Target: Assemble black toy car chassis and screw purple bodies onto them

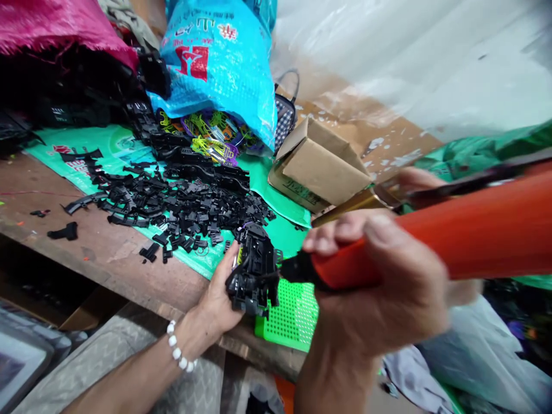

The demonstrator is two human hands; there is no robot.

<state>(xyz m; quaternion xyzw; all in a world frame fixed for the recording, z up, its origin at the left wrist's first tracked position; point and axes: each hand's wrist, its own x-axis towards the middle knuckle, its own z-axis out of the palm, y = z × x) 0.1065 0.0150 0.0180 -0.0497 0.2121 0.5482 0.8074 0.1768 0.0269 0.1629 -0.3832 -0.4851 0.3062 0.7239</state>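
Note:
My left hand (218, 299), with a white bead bracelet at the wrist, grips a black plastic assembly (255, 264) above the table's front edge. A little yellow shows at the assembly's left side. My right hand (383, 287) is closed around an orange-red power screwdriver (466, 230), blurred by nearness. Its black nose (297, 268) points left and meets the right side of the assembly in view; whether they touch, I cannot tell. Behind the tool, a blurred brass-coloured tube (353, 207) runs by some fingertips. Small black plastic parts (185, 207) lie heaped just beyond my left hand.
A green perforated basket (293, 316) sits at the table's front edge. Behind the heap stand a blue sack (219, 63) spilling yellow and purple parts (213, 141), an open cardboard box (321, 167) and a checkered bag (284, 118). A pink sack (64, 26) holds larger black parts.

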